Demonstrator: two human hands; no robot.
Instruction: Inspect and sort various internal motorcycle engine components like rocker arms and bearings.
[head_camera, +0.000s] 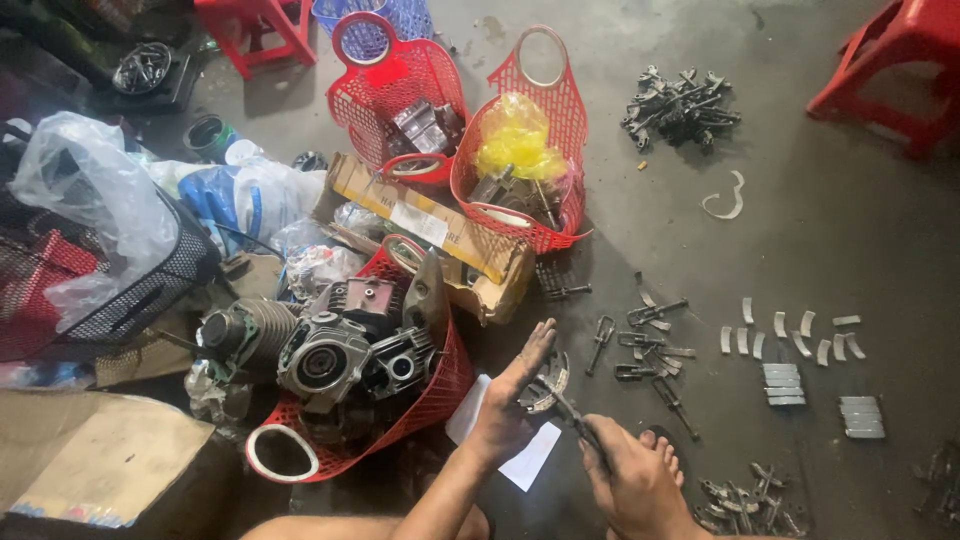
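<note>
My left hand (510, 400) is held flat with the fingers stretched out, and a curved metal part (545, 385) rests against its palm and fingertips. My right hand (632, 478) is closed on a thin dark tool (572, 412) whose tip reaches that curved part. Both hands hover over the concrete floor above a white sheet of paper (530, 462), and my bare foot (667, 455) shows beside the right hand.
A red mesh basket (440, 385) with engine parts lies left of my hands. Two more red baskets (545, 235) and a long cardboard box (440, 228) stand behind. Small metal parts (650, 340), curved pale pieces (795, 335) and a dark parts pile (680, 105) dot the floor. Red stools (890, 65) sit at the back.
</note>
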